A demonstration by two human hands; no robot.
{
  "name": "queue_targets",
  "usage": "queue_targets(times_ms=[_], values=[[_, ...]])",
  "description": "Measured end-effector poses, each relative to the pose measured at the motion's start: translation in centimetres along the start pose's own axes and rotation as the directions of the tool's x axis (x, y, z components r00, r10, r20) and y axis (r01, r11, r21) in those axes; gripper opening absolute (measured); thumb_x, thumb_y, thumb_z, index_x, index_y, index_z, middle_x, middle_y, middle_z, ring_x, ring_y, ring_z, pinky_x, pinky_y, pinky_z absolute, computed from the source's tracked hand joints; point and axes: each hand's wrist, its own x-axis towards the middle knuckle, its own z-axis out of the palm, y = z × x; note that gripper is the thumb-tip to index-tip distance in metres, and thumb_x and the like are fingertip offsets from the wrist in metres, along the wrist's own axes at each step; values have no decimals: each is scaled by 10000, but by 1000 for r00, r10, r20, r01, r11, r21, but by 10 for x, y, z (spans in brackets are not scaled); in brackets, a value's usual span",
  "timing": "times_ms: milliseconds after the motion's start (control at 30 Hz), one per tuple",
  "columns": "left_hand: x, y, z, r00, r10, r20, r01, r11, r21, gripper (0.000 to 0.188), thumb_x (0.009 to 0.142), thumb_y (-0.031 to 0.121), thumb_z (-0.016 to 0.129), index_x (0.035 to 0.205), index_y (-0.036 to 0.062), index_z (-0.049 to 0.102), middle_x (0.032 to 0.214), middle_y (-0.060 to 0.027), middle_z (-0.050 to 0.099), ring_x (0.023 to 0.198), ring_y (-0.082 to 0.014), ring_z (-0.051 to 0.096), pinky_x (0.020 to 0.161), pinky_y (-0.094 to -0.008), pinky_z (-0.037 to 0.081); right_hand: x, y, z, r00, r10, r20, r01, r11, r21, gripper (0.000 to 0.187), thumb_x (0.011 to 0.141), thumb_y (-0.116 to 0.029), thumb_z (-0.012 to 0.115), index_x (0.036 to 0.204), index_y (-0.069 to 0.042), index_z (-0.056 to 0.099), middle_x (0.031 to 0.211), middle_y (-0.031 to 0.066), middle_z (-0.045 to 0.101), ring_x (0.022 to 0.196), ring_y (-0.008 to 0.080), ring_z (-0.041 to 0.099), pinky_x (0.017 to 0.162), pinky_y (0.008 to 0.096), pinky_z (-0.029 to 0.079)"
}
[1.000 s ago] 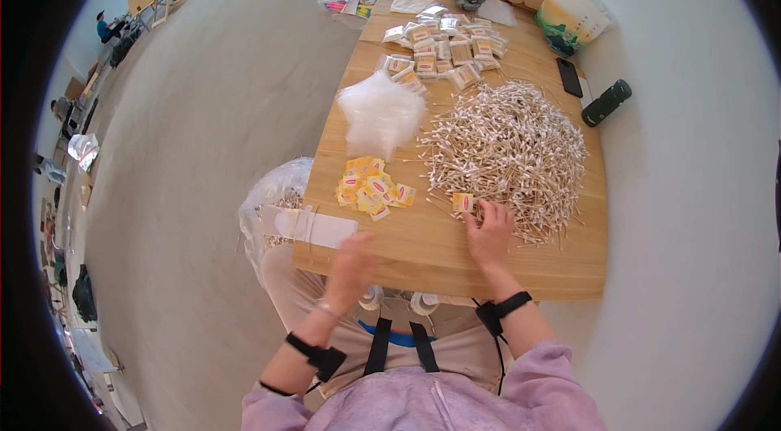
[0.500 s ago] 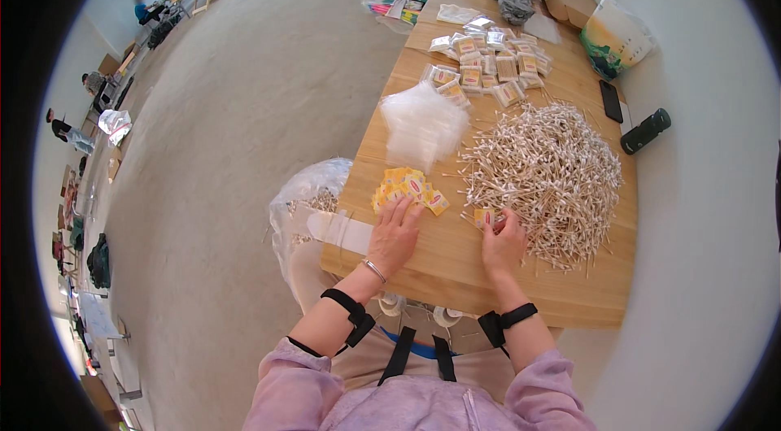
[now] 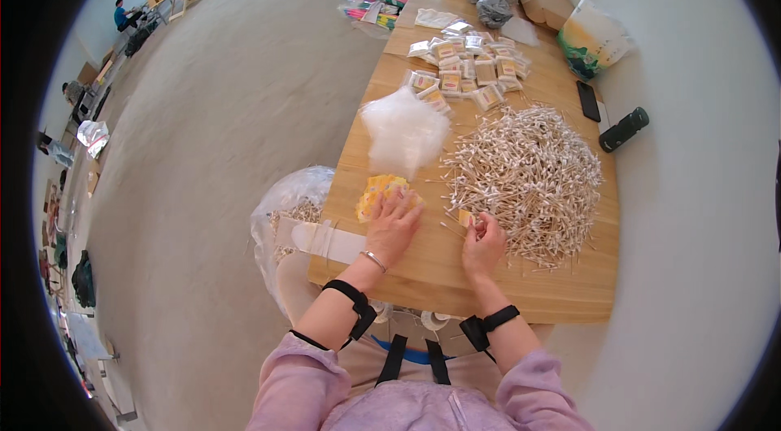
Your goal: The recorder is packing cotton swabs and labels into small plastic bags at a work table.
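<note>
Left fingers [image 3: 399, 203]: spread on cards [image 3: 376, 187], maybe picking.
Right fingers [image 3: 488, 224]: I pinch one card [image 3: 465, 218], swabs [image 3: 529, 179] beside.
Cards: lifting one needs softness.

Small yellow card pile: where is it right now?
In the head view, the pile lies at left on the brown wooden table, partly under the bare left hand, nearer than the translucent plastic bags.

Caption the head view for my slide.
Left hand over yellow cards, right hand holding one card beside heaped cotton swabs.
</note>
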Motion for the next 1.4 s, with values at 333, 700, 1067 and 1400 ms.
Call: queue_targets(times_ms=[333, 700, 1067, 1400], values=[[-9, 6, -25, 953, -234, -192, 182, 949, -256, 506, 779, 90, 621, 1259, 65, 462, 1373, -146, 424, 1334, -313, 317, 1108, -462, 221, 7, -52, 56, 792, 184, 582, -589, 483, 648, 253, 824, -208, 706, 957, -32, 580, 796, 66, 635, 669, 113, 583, 591, 259, 487], [2, 1, 4, 999, 29, 29, -32, 994, 104, 411, 794, 125, 602, 1196, 68, 531, 1386, -120, 421, 1352, -302, 299, 1109, -478, 196, 15, 5, -38, 944, -325, 48, 320, 877, -357, 513, 720, -270, 710, 1204, -202, 555, 1361, 122, 363, 1290, 361, 272, 1068, 535, 212], [0, 84, 31, 997, 71, 35, -58, 957, -285, 409, 772, 80, 602, 1177, 62, 546, 1333, -156, 446, 1297, -338, 349, 1108, -456, 230, 38, 74, -76, 979, -167, -120, 153, 981, -122, 503, 743, -334, 697, 1204, -177, 571, 1384, 160, 322, 1278, 389, 271, 1055, 553, 194], [3, 80, 23, 999, 10, -44, -19, 978, -208, 269, 788, 77, 603, 1056, 88, 594, 1096, -51, 566, 1086, -253, 492, 950, -406, 367, 3, 46, -49, 826, -438, 354, 495, 865, -86, 618, 759, -292, 676, 1317, -148, 453, 1395, 141, 329, 1310, 356, 265, 1092, 532, 159]])
